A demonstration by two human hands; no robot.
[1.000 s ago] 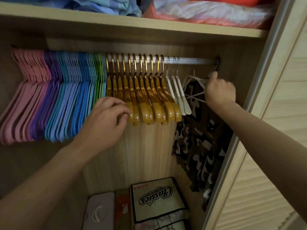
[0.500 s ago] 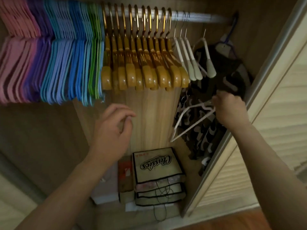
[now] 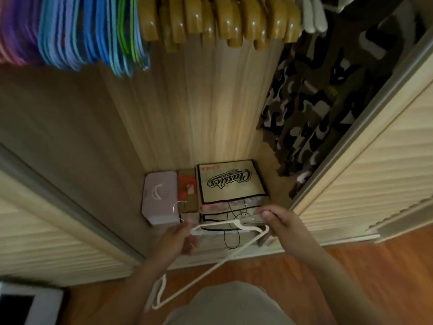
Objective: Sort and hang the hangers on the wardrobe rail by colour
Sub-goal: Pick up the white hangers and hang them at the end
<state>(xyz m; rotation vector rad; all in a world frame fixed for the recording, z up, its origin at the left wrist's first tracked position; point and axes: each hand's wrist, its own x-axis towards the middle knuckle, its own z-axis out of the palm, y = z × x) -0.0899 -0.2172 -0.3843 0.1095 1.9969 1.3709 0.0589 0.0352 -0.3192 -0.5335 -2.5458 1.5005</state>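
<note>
A thin white hanger (image 3: pixel 218 261) is held low in front of the wardrobe, lying sideways with its metal hook pointing left. My left hand (image 3: pixel 179 239) pinches it near the hook end, and my right hand (image 3: pixel 280 222) grips the other end. At the top edge hang the lower tips of pink and purple hangers (image 3: pixel 14 31), blue hangers (image 3: pixel 77 34), green hangers (image 3: pixel 128 31), wooden hangers (image 3: pixel 218 22) and white hangers (image 3: pixel 312 15), grouped left to right. The rail itself is out of view.
A camouflage garment (image 3: pixel 311 109) hangs at the right, next to the louvred sliding door (image 3: pixel 375 160). On the wardrobe floor sit a printed bag (image 3: pixel 230 184), a pale case (image 3: pixel 160 198) and a small box. Wooden flooring lies below.
The view has dropped from the rail to the wardrobe floor. My right hand brought the white hanger down and toward me, and my left hand has taken hold of its hook end.
</note>
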